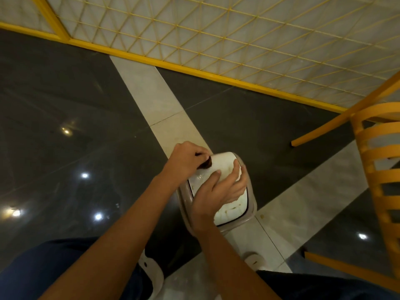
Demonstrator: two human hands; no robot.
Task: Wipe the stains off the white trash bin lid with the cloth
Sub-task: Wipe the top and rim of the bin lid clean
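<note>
1. While the person leans over it, the small trash bin (252, 205) stands on a pale strip of the dark, glossy floor (86, 105), just ahead of their knees. Its white lid (223, 164) faces up and shows faint marks.
2. The left arm reaches in almost straight from the lower left. The left hand (187, 159) sits at the lid's far left corner, knuckles up and fingers curled in, pinching a small dark cloth (206, 164) that touches the lid's edge.
3. The right arm rises from the bottom centre. The right hand (225, 189) lies palm-down on the middle of the lid, thumb stretched towards the left hand and fingers spread, pressing on the lid rather than clasping anything.
4. Something white shows under the right fingertips; I cannot tell whether it is the lid or a separate piece.
5. A yellow chair (378, 169) stands to the right, apart from the bin, and a yellow lattice fence (238, 40) runs along the far side.
</note>
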